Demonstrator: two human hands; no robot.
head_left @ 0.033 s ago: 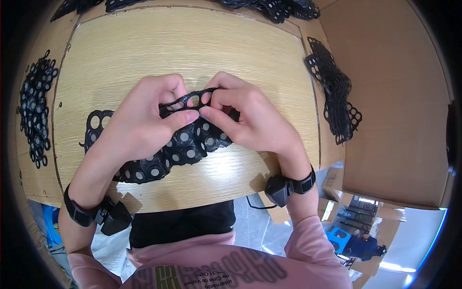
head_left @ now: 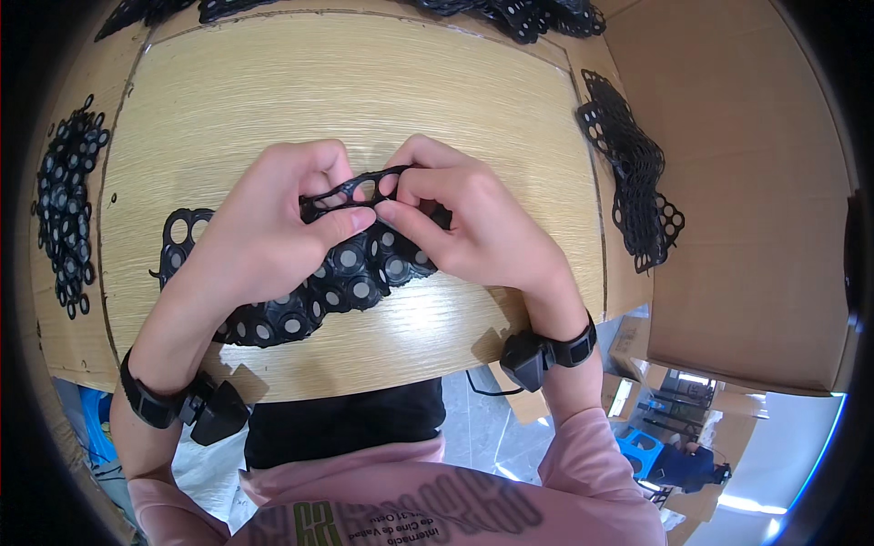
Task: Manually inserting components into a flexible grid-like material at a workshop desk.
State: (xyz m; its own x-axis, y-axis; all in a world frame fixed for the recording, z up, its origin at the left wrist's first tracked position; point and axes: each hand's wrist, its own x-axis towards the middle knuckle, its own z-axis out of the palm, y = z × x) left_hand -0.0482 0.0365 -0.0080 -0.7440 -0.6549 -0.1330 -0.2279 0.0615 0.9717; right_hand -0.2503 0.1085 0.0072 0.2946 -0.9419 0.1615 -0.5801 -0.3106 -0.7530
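A floppy black perforated rubber sheet (head_left: 361, 290) lies bunched on the wooden board in front of me. Its far edge, a strip with round openings, is lifted off the board between my hands. My left hand (head_left: 269, 223) pinches that edge from the left with the thumb and bent fingers. From the right, my right hand (head_left: 482, 214) grips the same edge, its thumb tip close to the left thumb. Pale discs show in many of the sheet's holes, while the holes at its left end are open. The fingers partly hide the gripped edge.
Small black rings (head_left: 68, 200) lie heaped at the left edge. A stack of black perforated sheets (head_left: 633, 173) rests on the right side, beside a tall cardboard wall (head_left: 737, 182). More black sheets (head_left: 510, 16) lie along the far edge. Dark devices are strapped to both wrists.
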